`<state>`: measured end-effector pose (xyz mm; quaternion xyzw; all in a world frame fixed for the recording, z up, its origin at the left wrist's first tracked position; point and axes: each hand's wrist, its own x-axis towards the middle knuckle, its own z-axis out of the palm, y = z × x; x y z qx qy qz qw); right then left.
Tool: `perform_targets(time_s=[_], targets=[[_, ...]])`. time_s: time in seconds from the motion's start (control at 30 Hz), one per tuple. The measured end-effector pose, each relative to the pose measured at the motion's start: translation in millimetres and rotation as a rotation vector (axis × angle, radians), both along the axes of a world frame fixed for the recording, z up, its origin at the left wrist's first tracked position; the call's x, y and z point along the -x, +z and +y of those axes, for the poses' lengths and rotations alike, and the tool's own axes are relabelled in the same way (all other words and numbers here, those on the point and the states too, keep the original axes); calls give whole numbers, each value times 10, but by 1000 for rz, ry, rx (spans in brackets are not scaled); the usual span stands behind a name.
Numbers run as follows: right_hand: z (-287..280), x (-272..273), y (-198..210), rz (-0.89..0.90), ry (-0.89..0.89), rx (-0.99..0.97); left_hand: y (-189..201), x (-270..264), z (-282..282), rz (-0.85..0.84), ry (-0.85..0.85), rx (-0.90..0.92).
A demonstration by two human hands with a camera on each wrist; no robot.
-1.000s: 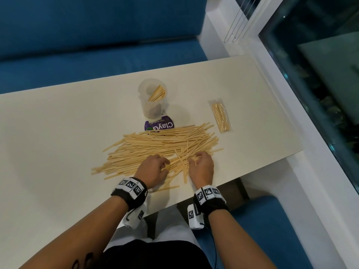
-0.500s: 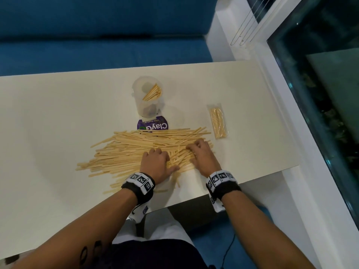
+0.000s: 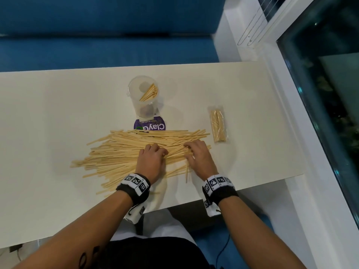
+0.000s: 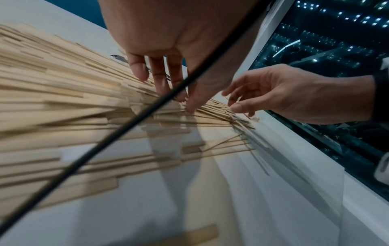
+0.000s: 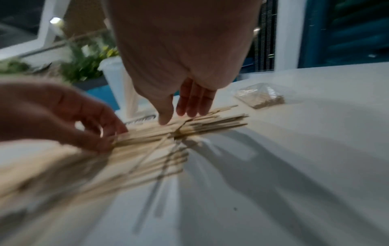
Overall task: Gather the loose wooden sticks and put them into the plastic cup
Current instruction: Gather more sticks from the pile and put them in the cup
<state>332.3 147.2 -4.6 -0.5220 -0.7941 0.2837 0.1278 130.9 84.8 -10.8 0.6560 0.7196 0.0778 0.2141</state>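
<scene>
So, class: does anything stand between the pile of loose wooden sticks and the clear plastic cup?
Only a flat purple label, lying between the wooden sticks and the plastic cup; it would not block a lifted bundle.

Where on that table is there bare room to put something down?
Bare table lies left of the plastic cup, and right of the packet. It is crowded around the loose sticks, where both hands work.

Two hands were in play: a left hand [image 3: 152,162] and a right hand [image 3: 198,158]. One plastic cup [image 3: 143,98], one purple packet [image 3: 150,125], one sealed bag of sticks [image 3: 218,126], and loose sticks [image 3: 116,152] too many to count.
</scene>
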Motion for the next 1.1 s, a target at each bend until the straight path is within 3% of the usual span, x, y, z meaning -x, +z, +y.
perform_targets(time_s=[0.1,0.17,0.23,0.37,0.47,0.53,0.73,1.1], targets=[[-59,-177,42,67,-317,74,33,9,30,-36,10,-14],[-135,-278,87,95,-560,216,40,-7,57,-46,-23,-17],[-231,-282,72,100,-690,400,38,-35,91,-43,-63,-21],[-314,-22,-50,153,-769,595,2,-102,198,-51,-101,-14],[-239,189,-23,292,-895,685,-51,-99,261,-63,-121,0],[-174,303,19,404,-982,733,-74,-81,282,-104,-126,-9],[-62,472,66,496,-1134,829,-107,-53,297,-271,-116,-27],[58,762,229,253,-1158,808,-93,79,299,-499,-114,45]])
